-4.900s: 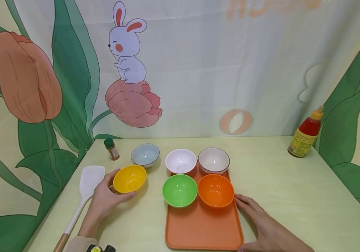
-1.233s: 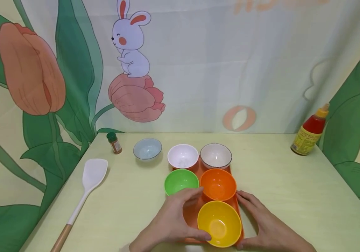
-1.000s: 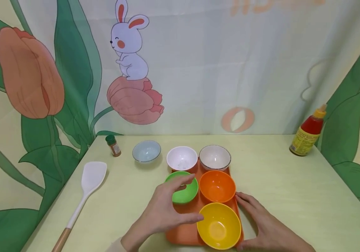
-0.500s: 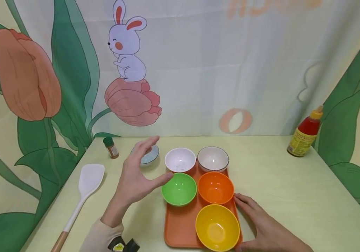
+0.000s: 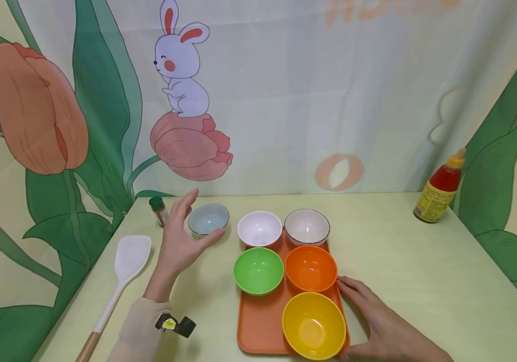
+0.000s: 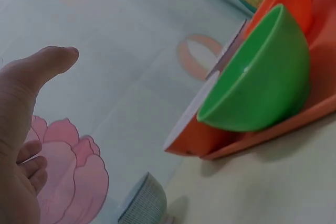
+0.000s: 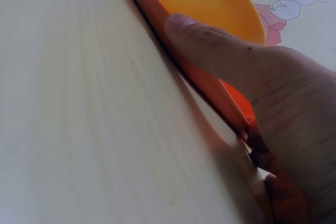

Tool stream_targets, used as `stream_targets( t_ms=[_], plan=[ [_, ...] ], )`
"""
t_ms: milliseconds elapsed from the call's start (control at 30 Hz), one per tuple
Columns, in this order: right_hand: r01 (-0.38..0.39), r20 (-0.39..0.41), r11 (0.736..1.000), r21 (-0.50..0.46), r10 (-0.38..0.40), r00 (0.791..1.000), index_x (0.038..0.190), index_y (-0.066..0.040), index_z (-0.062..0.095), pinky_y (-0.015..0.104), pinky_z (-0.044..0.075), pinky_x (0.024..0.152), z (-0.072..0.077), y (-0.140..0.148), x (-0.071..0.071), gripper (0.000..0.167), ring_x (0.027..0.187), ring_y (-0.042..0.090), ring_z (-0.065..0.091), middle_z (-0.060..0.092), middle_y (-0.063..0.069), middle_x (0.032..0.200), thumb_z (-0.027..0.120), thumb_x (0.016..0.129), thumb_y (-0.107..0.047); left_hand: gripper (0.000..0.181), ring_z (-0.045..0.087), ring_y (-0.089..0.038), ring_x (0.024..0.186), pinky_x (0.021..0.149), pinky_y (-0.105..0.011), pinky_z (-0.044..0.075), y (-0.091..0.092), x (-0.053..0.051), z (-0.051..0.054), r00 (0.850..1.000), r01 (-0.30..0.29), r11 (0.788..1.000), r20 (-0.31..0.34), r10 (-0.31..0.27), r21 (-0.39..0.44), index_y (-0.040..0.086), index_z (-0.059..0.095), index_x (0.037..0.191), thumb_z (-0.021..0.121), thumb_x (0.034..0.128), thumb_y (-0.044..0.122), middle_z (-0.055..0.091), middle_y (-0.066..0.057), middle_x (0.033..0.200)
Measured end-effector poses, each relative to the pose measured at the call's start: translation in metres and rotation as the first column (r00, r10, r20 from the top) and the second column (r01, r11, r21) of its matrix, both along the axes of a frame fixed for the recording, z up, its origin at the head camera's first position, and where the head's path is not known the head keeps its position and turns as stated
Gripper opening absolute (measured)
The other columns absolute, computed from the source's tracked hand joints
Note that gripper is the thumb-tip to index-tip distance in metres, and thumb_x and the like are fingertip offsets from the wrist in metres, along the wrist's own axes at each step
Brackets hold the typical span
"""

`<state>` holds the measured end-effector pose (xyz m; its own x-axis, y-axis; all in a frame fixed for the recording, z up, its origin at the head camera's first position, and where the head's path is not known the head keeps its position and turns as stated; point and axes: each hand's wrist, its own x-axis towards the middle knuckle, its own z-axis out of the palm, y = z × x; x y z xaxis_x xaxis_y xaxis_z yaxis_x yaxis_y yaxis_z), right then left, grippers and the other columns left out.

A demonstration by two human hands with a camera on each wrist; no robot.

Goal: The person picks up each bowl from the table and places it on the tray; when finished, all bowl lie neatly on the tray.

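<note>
In the head view, my left hand (image 5: 180, 241) hovers with thumb and fingers spread beside the light blue bowl (image 5: 208, 219); it holds nothing. My right hand (image 5: 376, 322) rests along the right side of the orange tray (image 5: 260, 332), thumb and fingertips touching its edge, as the right wrist view confirms with the thumb (image 7: 210, 45) against the rim. On the tray stand a yellow bowl (image 5: 314, 326) at front right, an orange bowl (image 5: 311, 269), a green bowl (image 5: 258, 271), a white bowl (image 5: 260, 229) and a dark-rimmed cream bowl (image 5: 307, 227).
Left of the hands lies a white spatula (image 5: 124, 271) with a wooden handle. A green-capped spice jar (image 5: 158, 211) stands behind the left hand, partly covered by it. A red sauce bottle (image 5: 439, 188) stands at the back right. A printed curtain (image 5: 276, 100) hangs behind the table.
My left hand carried the yellow bowl from the table's left onto the tray's front right, let go and moved back left to the light blue bowl. The right hand stays at the tray.
</note>
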<state>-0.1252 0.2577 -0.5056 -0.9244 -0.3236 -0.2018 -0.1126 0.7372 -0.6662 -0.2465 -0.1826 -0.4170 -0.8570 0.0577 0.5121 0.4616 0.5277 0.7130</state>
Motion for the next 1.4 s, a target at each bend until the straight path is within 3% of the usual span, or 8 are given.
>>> stream_targets(
  t_ms=[167,333,433,633,800,967,1133,1400],
  plan=[
    [0.001,-0.007,1.0,-0.002,-0.001,1.0,0.175,-0.019,0.036,0.065,0.053,0.118,0.0,0.0,0.001,0.135,0.157,0.035,0.042,0.031,0.0,0.177,0.097,0.069,-0.075,0.109,0.04,-0.032,0.16,0.134,-0.059,0.036,-0.012,-0.013,-0.023,0.997,-0.029,0.999,0.068,0.03,-0.019,0.025,0.04,0.173,0.1,0.083,0.039,0.042,-0.004,0.174],
    [-0.002,-0.008,1.0,-0.007,0.002,1.0,0.175,-0.019,0.035,0.064,0.053,0.118,0.0,0.0,0.001,0.135,0.157,0.035,0.042,0.03,0.0,0.177,0.097,0.069,-0.074,0.115,0.033,-0.03,0.165,0.132,-0.071,0.031,-0.022,-0.023,-0.039,0.992,-0.027,0.999,0.119,0.03,-0.022,0.034,0.036,0.175,0.102,0.0802,0.043,0.036,0.001,0.178],
    [-0.002,-0.003,1.0,-0.01,0.002,1.0,0.175,-0.019,0.035,0.064,0.053,0.118,0.0,0.0,0.001,0.135,0.157,0.035,0.041,0.03,0.0,0.177,0.097,0.069,-0.074,0.117,0.033,-0.033,0.165,0.131,-0.074,0.03,-0.026,-0.03,-0.049,0.99,-0.028,0.999,0.137,0.032,-0.031,0.033,0.035,0.175,0.102,0.0798,0.043,0.034,0.0,0.179],
    [-0.001,0.02,1.0,-0.031,0.002,1.0,0.175,-0.02,0.035,0.064,0.054,0.117,-0.001,0.0,0.001,0.132,0.157,0.035,0.042,0.029,-0.001,0.178,0.097,0.072,-0.071,0.121,0.027,-0.035,0.168,0.131,-0.075,0.028,-0.031,-0.041,-0.066,0.979,-0.066,0.996,0.188,0.077,-0.061,0.03,0.032,0.176,0.101,0.0796,0.049,0.028,-0.004,0.182],
    [-0.005,0.027,0.999,-0.046,0.006,1.0,0.175,-0.019,0.035,0.064,0.054,0.117,0.0,-0.001,0.0,0.13,0.157,0.035,0.041,0.029,0.0,0.178,0.097,0.073,-0.07,0.125,0.025,-0.036,0.169,0.134,-0.068,0.03,-0.034,-0.052,-0.078,0.957,-0.105,0.992,0.265,0.119,-0.064,0.028,0.025,0.178,0.1,0.0811,0.049,0.026,-0.008,0.183],
    [-0.023,-0.02,1.0,-0.013,0.022,1.0,0.176,-0.019,0.034,0.062,0.056,0.115,0.002,0.0,0.001,0.133,0.156,0.035,0.043,0.03,0.001,0.177,0.097,0.071,-0.073,0.128,0.031,-0.037,0.167,0.137,-0.057,0.029,-0.032,-0.063,-0.087,0.933,-0.129,0.992,0.34,0.12,0.002,0.019,0.019,0.18,0.099,0.0835,0.047,0.031,-0.015,0.181],
    [-0.024,-0.024,1.0,-0.006,0.024,0.999,0.176,-0.019,0.034,0.062,0.056,0.115,0.003,0.001,0.002,0.134,0.157,0.036,0.042,0.029,0.001,0.178,0.097,0.071,-0.073,0.131,0.03,-0.035,0.168,0.139,-0.055,0.025,-0.033,-0.067,-0.094,0.914,-0.152,0.988,0.385,0.127,0.034,0.014,0.018,0.179,0.1,0.083,0.048,0.031,-0.016,0.181],
    [-0.018,-0.011,1.0,-0.017,0.018,1.0,0.176,-0.021,0.033,0.061,0.056,0.115,0.001,0.001,0.002,0.133,0.156,0.035,0.042,0.029,0.0,0.178,0.097,0.072,-0.072,0.12,0.04,-0.036,0.163,0.136,-0.052,0.032,-0.033,-0.068,-0.093,0.908,-0.16,0.984,0.402,0.113,0.084,0.008,0.034,0.174,0.103,0.081,0.042,0.042,-0.019,0.175]
  ],
)
